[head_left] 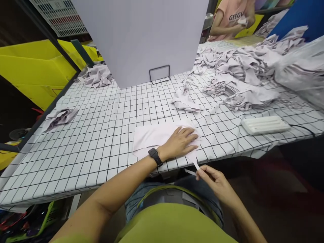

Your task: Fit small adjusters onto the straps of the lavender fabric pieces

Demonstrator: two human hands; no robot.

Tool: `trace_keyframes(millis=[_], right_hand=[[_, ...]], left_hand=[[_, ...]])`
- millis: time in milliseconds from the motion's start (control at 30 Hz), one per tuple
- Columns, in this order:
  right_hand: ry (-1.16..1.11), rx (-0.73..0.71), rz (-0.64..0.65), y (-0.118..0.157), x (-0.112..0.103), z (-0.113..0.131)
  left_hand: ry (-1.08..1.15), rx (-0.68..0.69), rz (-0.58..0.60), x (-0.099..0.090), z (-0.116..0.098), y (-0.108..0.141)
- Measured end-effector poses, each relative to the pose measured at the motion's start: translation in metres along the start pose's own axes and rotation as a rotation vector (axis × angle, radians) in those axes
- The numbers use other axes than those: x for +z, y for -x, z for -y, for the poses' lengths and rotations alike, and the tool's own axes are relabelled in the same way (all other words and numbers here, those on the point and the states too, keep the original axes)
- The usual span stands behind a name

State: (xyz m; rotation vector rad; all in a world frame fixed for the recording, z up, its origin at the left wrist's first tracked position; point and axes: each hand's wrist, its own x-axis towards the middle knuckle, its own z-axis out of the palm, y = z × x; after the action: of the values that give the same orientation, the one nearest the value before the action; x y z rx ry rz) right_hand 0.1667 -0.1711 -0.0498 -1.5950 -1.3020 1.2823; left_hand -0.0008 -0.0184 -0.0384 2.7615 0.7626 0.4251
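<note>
A pale pink piece of fabric (152, 135) lies spread on the table near its front edge. My left hand (180, 141), with a black watch on the wrist, rests flat on the fabric's right part, fingers stretched out. Just off the table edge, my right hand (211, 179) pinches a narrow pale strip (196, 165) between thumb and fingers. The strip runs up to the fabric's lower right corner, and its loose end sticks out left of my fingers. Beyond my left hand lies a crumpled fabric piece (185, 99).
Heaps of pale fabric (238, 64) cover the back right, beside a clear plastic bag (303, 71). A white corded box (265, 125) lies at the right edge. A large pale board (149, 37) stands behind. Small fabric bundles (62, 116) lie left. Another person (233, 20) handles something white.
</note>
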Motion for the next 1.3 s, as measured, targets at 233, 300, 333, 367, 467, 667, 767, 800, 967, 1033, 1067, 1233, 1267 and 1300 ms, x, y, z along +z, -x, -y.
trace_keyframes(millis=[233,300,333,367,467,667,767,800,967,1033,1067,1233,1267,1300], right_hand=[[0.220,0.050,0.009,0.070,-0.026,-0.006],[0.203,0.124,0.033,0.089,-0.033,-0.013],[0.191,0.163,0.051,0.097,-0.037,-0.015],[0.176,0.199,0.067,0.105,-0.040,-0.017],[0.091,0.284,0.045,0.123,-0.045,-0.016],[-0.227,0.324,-0.200,0.138,-0.040,0.004],[-0.404,0.339,-0.261,0.141,-0.041,0.014],[-0.434,0.351,-0.270,0.143,-0.042,0.016],[-0.341,0.307,-0.311,0.144,-0.045,0.023],[-0.264,0.263,-0.317,0.134,-0.044,0.026],[-0.225,0.240,-0.321,0.127,-0.043,0.027],[-0.043,0.069,-0.245,0.074,-0.033,0.043],[-0.007,0.034,-0.205,0.064,-0.030,0.046],[0.024,0.005,-0.163,0.055,-0.026,0.049]], left_hand=[[0.012,0.007,-0.003,-0.002,0.000,-0.001],[0.024,0.003,-0.002,-0.002,0.000,-0.001],[0.029,0.000,-0.001,-0.003,0.000,-0.001],[0.033,-0.002,-0.001,-0.003,0.000,-0.001],[0.037,0.001,-0.009,-0.001,0.001,-0.001],[0.031,0.045,-0.036,0.003,0.007,-0.003],[0.025,0.056,-0.049,0.004,0.008,-0.004],[0.025,0.057,-0.051,0.004,0.009,-0.004],[0.061,0.041,-0.033,0.005,0.009,-0.005],[0.094,-0.003,-0.034,0.004,0.003,-0.004],[0.124,-0.030,-0.052,0.001,-0.002,-0.003],[0.529,-0.077,-0.227,-0.029,-0.052,0.019],[0.617,-0.048,-0.209,-0.036,-0.063,0.025],[0.670,-0.005,-0.184,-0.041,-0.071,0.031]])
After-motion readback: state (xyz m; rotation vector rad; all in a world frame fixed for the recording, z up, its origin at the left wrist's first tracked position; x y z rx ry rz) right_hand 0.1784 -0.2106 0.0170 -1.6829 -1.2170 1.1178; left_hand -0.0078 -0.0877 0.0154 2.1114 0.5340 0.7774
